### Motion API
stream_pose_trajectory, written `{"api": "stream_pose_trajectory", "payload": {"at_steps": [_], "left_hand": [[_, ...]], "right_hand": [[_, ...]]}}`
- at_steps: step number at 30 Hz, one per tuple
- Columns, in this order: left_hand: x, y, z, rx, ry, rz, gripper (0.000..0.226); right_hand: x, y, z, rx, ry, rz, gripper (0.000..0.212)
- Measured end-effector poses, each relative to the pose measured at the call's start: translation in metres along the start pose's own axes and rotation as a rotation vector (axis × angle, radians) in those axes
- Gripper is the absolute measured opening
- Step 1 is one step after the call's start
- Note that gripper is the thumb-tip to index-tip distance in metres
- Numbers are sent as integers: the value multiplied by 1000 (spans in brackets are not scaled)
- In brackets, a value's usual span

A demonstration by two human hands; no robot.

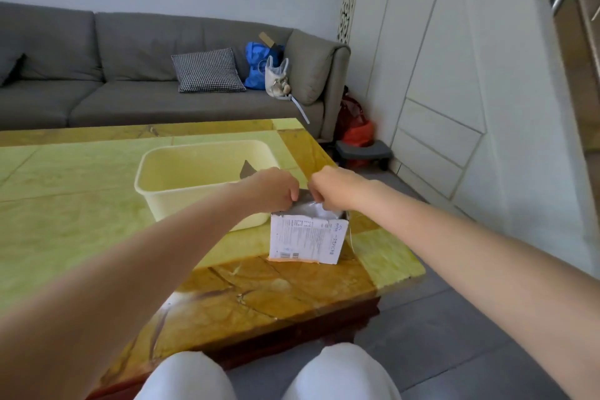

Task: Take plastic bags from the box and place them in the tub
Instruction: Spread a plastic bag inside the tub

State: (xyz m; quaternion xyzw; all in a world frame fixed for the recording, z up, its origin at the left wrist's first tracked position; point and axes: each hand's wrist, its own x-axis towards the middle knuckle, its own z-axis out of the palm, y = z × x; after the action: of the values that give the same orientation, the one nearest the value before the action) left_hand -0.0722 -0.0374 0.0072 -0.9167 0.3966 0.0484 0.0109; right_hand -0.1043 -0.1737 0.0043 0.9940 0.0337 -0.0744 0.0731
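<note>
A small white printed cardboard box stands upright near the table's right edge, its top open. Thin clear plastic bags show in the opening. My left hand and my right hand are both at the box's top, knuckles up, fingers curled and pinching the plastic between them. A pale yellow plastic tub sits just left of and behind the box, touching or nearly touching it. A dark flap sticks up behind my left hand; I cannot tell what it belongs to.
The table has a green and amber stone top; its right edge runs close to the box. Behind it stands a grey sofa with a checked cushion and bags. My knees are at the front edge. White cabinets stand to the right.
</note>
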Motion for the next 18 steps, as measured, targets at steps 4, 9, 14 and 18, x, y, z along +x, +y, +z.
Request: {"api": "stream_pose_trajectory", "payload": {"at_steps": [4, 9, 14, 18], "left_hand": [[5, -1, 4, -64, 40, -46, 33], [14, 4, 3, -257, 57, -71, 64], [17, 6, -9, -510, 184, -192, 52], [11, -2, -15, -616, 364, -246, 12]], "right_hand": [[2, 7, -6, 76, 162, -7, 30], [8, 16, -28, 485, 317, 21, 23], [8, 18, -42, 906, 412, 77, 16], [10, 25, -45, 1289, 615, 161, 15]]}}
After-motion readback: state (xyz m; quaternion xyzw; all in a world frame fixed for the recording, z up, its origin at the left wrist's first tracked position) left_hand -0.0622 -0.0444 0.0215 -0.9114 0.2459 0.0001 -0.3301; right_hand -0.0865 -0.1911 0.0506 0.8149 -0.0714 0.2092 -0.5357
